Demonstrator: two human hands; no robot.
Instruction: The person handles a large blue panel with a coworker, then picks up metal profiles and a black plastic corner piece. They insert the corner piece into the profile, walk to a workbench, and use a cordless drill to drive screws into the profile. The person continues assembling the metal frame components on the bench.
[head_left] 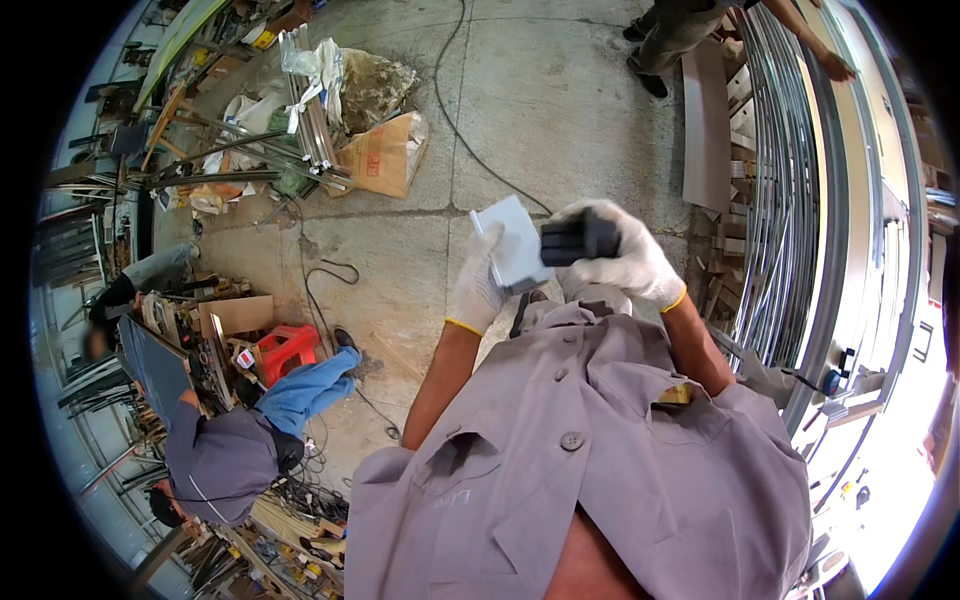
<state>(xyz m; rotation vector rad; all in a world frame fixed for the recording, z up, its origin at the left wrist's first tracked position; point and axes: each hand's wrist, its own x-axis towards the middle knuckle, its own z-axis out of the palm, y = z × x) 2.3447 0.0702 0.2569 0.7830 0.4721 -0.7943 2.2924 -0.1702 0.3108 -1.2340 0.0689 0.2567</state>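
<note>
I am looking down on a grey concrete floor (400, 235) that is spreading across the upper middle of the frame. A loose grey button-front shirt (640, 450) is filling the bottom centre. Long, thin silver metal bars (775, 200) are running down the right side. A person in a dark grey top and blue jeans (225, 455) is showing at the lower left. A tan paper sack with red printing (383, 158) is lying at the upper left, and a red plastic stool (285, 352) is sitting near the jeans. At the centre, my right hand (640, 258) and left hand (478, 285) are wearing white knit gloves with yellow cuffs. The left fingers are gripping a flat, pale grey rectangular panel (517, 242) by its left side. The right fingers are curling around a black ribbed block (577, 240), holding it just beside the panel's right edge; I am not making out whether the two are touching.
</note>
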